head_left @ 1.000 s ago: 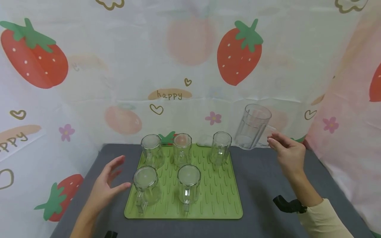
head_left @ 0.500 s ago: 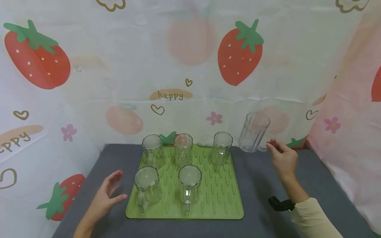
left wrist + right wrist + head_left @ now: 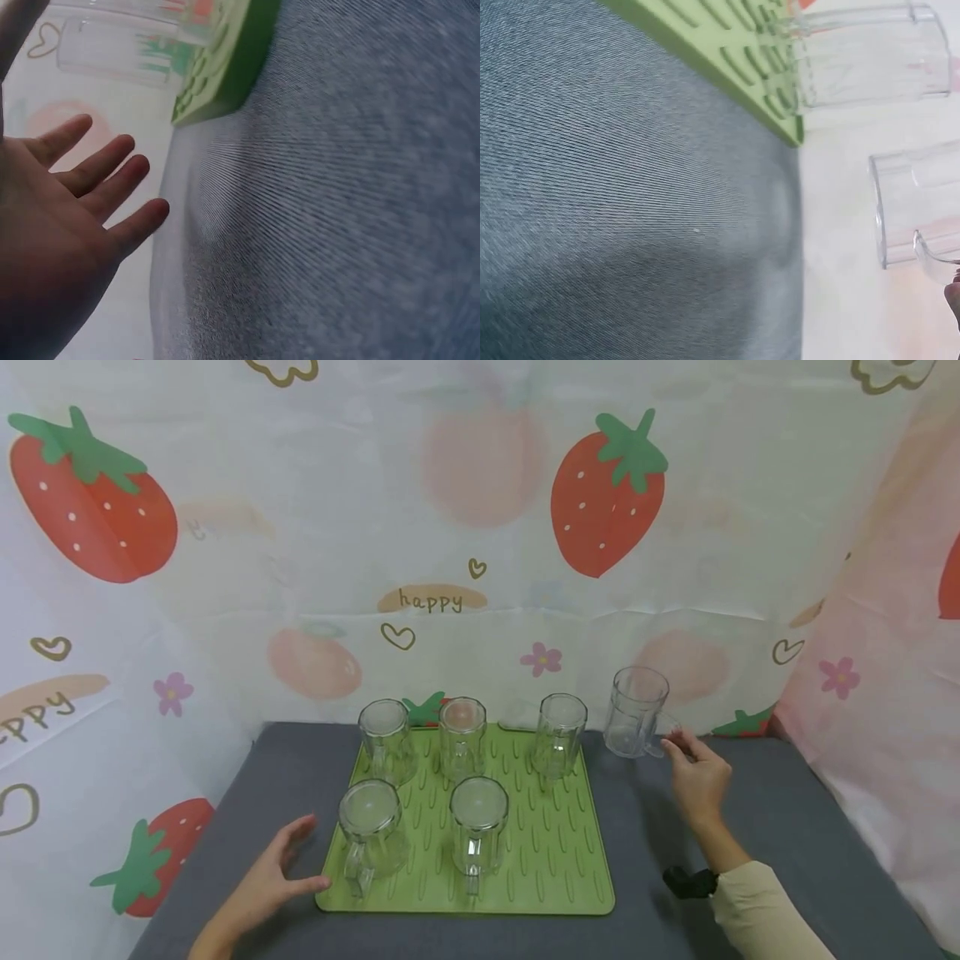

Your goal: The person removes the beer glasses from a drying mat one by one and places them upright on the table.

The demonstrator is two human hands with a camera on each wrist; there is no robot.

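Observation:
My right hand (image 3: 699,777) pinches the handle of a clear glass mug (image 3: 636,712) and holds it upright to the right of the mat's back right corner. In the right wrist view, that mug (image 3: 919,202) hangs apart from the table, and only a fingertip shows on its handle. My left hand (image 3: 262,885) hovers beside the mat's left edge, holding nothing. Its fingers (image 3: 112,169) are spread and nearly straight in the left wrist view. Closest to it is the front left mug (image 3: 371,827), standing bottom up on the green mat (image 3: 555,877).
Other clear mugs stand bottom up on the mat: one front middle (image 3: 478,827), and a back row of a left mug (image 3: 386,743), a middle mug (image 3: 462,739) and a right mug (image 3: 558,735). Behind the grey table (image 3: 637,893) hangs a strawberry-print curtain (image 3: 487,527).
My right hand has lowered the mug and brought it upright from a tilt, moving slightly left. My left hand has dropped lower beside the mat. The mugs on the mat stay put.

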